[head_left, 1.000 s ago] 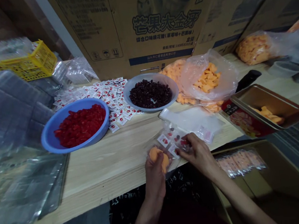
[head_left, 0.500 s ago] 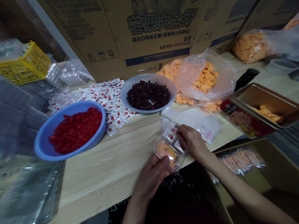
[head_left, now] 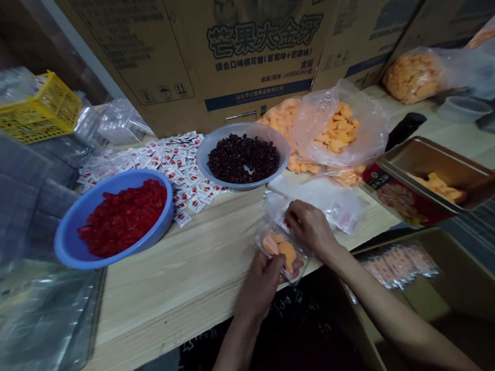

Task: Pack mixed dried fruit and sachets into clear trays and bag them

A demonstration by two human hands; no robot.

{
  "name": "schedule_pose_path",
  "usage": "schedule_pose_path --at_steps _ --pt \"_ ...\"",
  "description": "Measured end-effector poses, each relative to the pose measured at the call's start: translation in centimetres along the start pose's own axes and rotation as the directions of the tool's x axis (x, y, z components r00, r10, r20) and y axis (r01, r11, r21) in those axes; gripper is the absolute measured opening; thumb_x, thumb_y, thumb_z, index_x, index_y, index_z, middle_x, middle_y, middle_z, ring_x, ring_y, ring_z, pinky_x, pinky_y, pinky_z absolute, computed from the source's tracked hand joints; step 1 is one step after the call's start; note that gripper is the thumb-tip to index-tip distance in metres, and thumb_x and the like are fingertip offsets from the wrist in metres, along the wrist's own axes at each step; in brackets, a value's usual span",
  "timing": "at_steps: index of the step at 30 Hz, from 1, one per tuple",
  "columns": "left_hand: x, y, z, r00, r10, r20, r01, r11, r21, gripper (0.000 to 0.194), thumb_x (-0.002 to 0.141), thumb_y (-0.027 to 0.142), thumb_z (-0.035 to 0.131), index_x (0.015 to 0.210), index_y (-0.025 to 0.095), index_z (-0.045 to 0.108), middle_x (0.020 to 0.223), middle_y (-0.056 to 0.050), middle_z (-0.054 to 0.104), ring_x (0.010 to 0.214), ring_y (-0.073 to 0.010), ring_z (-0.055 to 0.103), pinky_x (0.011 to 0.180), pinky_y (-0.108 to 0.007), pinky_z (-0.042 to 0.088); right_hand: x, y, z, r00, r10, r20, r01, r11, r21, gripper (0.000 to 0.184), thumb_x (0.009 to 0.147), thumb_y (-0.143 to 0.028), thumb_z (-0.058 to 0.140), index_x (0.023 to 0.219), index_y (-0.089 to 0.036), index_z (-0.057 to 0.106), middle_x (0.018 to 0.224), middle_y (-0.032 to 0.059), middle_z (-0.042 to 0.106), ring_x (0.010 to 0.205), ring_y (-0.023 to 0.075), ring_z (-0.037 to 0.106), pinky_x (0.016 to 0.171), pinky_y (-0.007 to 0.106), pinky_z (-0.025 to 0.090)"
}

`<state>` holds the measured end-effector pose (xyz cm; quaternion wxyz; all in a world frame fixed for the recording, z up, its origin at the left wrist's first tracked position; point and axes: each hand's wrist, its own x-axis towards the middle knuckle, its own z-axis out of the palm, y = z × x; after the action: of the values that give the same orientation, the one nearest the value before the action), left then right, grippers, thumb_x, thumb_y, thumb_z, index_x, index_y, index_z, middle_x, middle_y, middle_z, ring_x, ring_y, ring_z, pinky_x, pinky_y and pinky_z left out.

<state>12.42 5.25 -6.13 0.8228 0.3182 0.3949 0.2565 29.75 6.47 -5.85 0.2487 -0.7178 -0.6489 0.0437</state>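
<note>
My left hand (head_left: 264, 279) holds a small clear plastic packet (head_left: 266, 234) near the table's front edge, thumb on top. Orange and pink candy pieces (head_left: 282, 248) show through it. My right hand (head_left: 312, 225) is closed at the packet's far end, fingertips bent down on the plastic; a bit of printed sachet peeks out by them, mostly covered. Just beyond lies a stack of flat clear bags (head_left: 344, 205). Behind the hands stands a pale bowl of dark red pieces (head_left: 244, 157), next to a heap of small printed sachets (head_left: 183, 172).
A blue basin (head_left: 68, 246) of red pieces stands left, near clear plastic trays (head_left: 26, 333) and a yellow basket (head_left: 46, 111). Right are an open bag of orange candy (head_left: 340, 129) and a tilted tin (head_left: 455, 154). Below sits a carton (head_left: 472, 290) holding filled packets. Large cartons (head_left: 230, 43) stand behind.
My right hand has shifted slightly left over the packet's far end, and the sachet that showed there is now mostly covered. My left hand has moved slightly right, still holding the packet.
</note>
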Motion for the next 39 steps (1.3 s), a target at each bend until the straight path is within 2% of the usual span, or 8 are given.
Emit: schedule_pose_path --at_steps 6,13,20,25,32,34,36,39 --pt "0.0 -1.5 1.0 0.995 0.097 -0.029 -0.097 0.995 -0.004 0.039 0.081 0.034 0.069 0.115 0.017 0.065 0.106 -0.008 0.073 0.101 -0.0257 0.068 0.087 -0.039 0.056 -4.3 -3.5 0.4 0.986 -0.162 0.051 0.152 0.977 0.149 0.023 0.101 -0.019 0.043 0.080 -0.021 0.052 0.082 0.0045 0.056 0.076 0.0190 0.053 0.067 0.029 0.037" --pt "-1.3 -1.1 -1.9 0.940 0.030 0.340 -0.072 0.991 0.113 0.048 0.087 0.041 0.070 0.131 0.024 0.062 0.131 -0.010 0.065 0.123 -0.0273 0.060 0.108 -0.045 0.046 -5.8 -2.5 -1.4 1.000 -0.006 0.024 -0.001 0.958 0.286 0.018 0.100 -0.018 0.047 0.082 -0.021 0.052 0.078 0.0015 0.054 0.073 0.0175 0.053 0.068 0.029 0.038" --pt "-0.1 -2.4 -2.0 0.984 0.151 0.099 -0.155 0.987 0.031 0.041 0.079 0.038 0.078 0.114 0.020 0.068 0.119 -0.010 0.070 0.109 -0.0264 0.066 0.095 -0.041 0.053 -5.8 -4.6 -1.8 0.992 -0.112 0.051 0.089 0.938 0.334 0.020 0.100 -0.013 0.045 0.083 -0.020 0.051 0.083 0.0028 0.055 0.077 0.0177 0.053 0.071 0.029 0.039" --pt "1.0 -2.1 -1.4 0.935 0.319 -0.154 -0.313 0.948 0.063 0.037 0.067 0.020 0.079 0.102 0.019 0.066 0.094 -0.002 0.071 0.088 -0.0171 0.065 0.082 -0.028 0.051 -6.5 -6.6 -2.1 0.987 -0.150 0.063 0.111 0.907 0.406 0.021 0.101 -0.015 0.046 0.082 -0.021 0.051 0.082 0.0026 0.056 0.078 0.0177 0.054 0.069 0.029 0.040" --pt "1.0 -1.5 -2.9 0.923 0.330 -0.197 -0.305 0.941 0.145 0.016 0.080 0.031 0.071 0.081 0.016 0.065 0.075 0.000 0.064 0.069 -0.0122 0.057 0.066 -0.022 0.046 -7.2 -6.3 -1.6 0.980 -0.089 0.177 -0.023 0.836 0.548 0.007 0.099 -0.028 0.059 0.098 -0.022 0.063 0.096 0.0041 0.066 0.091 0.0189 0.064 0.078 0.030 0.053" --pt "0.6 -1.0 -3.5 0.928 0.314 -0.202 -0.289 0.946 0.147 0.026 0.088 0.041 0.063 0.083 0.016 0.069 0.075 -0.001 0.066 0.068 -0.0135 0.058 0.066 -0.024 0.048 -7.5 -6.1 -2.2 0.977 -0.119 0.175 0.021 0.876 0.483 0.041 0.087 -0.038 0.075 0.123 -0.024 0.061 0.124 0.0100 0.063 0.118 0.0260 0.060 0.095 0.038 0.054" --pt "0.2 -0.4 -3.7 0.932 0.304 -0.198 -0.276 0.948 0.158 0.032 0.090 0.046 0.060 0.086 0.016 0.072 0.073 -0.002 0.067 0.066 -0.0150 0.060 0.066 -0.026 0.051 -8.0 -6.1 -2.5 0.970 -0.175 0.168 0.107 0.931 0.348 0.090 0.075 -0.039 0.086 0.151 -0.024 0.040 0.154 0.0163 0.042 0.143 0.0347 0.038 0.113 0.053 0.042" --pt "-0.6 0.6 -3.1 0.932 0.331 -0.149 -0.288 0.924 0.250 0.036 0.092 0.047 0.057 0.088 0.016 0.075 0.074 -0.004 0.070 0.068 -0.0178 0.063 0.068 -0.030 0.053 -8.7 -6.2 -1.8 0.959 -0.234 0.163 0.209 0.965 0.156 0.097 0.086 -0.020 0.073 0.162 -0.023 0.013 0.164 0.0161 0.024 0.152 0.0346 0.021 0.120 0.062 0.029"
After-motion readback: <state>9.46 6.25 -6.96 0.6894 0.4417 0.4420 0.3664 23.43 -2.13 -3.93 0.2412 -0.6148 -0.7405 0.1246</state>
